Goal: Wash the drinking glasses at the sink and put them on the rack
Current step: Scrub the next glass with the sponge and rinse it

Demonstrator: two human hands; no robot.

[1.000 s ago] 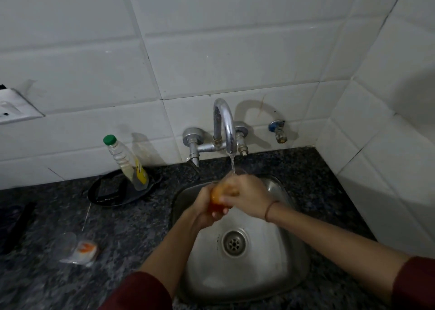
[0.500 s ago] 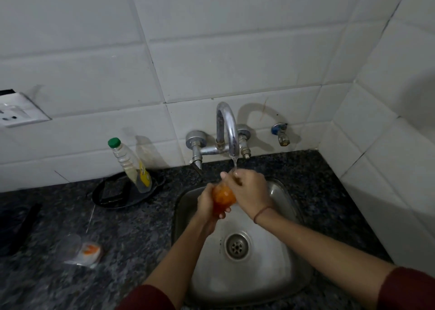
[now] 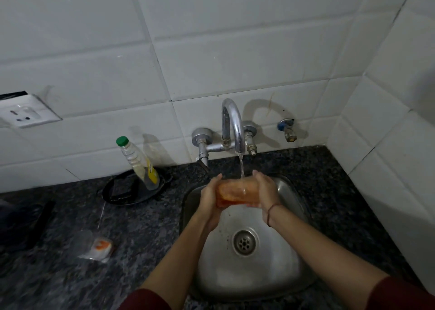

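Observation:
An orange-tinted drinking glass (image 3: 237, 193) lies sideways under the running tap (image 3: 233, 126), above the steel sink (image 3: 289, 258). My left hand (image 3: 209, 199) grips its left end and my right hand (image 3: 264, 192) grips its right end. A thin stream of water falls from the spout onto the middle of the glass. Both forearms reach in from the bottom edge. No rack is in view.
A clear bottle with a green cap (image 3: 137, 163) leans in a black pan (image 3: 131, 189) left of the sink. A small plastic packet with orange print (image 3: 100, 248) lies on the dark granite counter (image 3: 70, 274). White tiled walls close in behind and on the right. A wall socket (image 3: 24, 115) sits far left.
The glass has turned from upright between my hands to lying sideways under the stream. My hands have moved apart to its two ends.

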